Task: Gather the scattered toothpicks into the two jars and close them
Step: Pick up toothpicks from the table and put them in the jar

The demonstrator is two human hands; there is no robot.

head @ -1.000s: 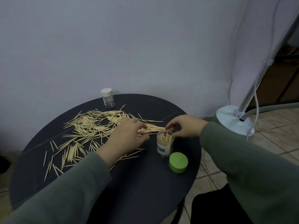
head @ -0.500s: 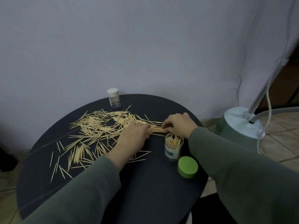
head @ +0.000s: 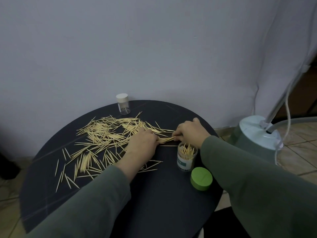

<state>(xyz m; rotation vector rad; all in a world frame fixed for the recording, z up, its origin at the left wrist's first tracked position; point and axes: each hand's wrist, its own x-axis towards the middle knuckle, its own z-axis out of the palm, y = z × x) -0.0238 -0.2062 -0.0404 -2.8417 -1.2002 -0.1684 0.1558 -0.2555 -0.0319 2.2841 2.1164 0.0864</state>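
Many wooden toothpicks (head: 103, 133) lie scattered over the left and middle of a round dark table (head: 154, 203). Between my two hands lies a small bundle of toothpicks (head: 165, 139). My left hand (head: 143, 146) pinches its left end and my right hand (head: 189, 133) pinches its right end, both low on the tabletop. An open clear jar (head: 186, 158) with a green label holds upright toothpicks, just in front of my right hand. Its green lid (head: 201, 178) lies beside it. A second clear jar with a white cap (head: 122, 103) stands at the table's far edge.
A pale blue-green appliance base (head: 257, 134) with a pole and hose stands on the tiled floor to the right of the table. A grey wall runs close behind the table. A dark object (head: 6, 165) sits on the floor at the far left.
My right hand has moved from above the open jar back and left to the bundle's end. My left hand stays on the bundle. The view has shifted slightly.
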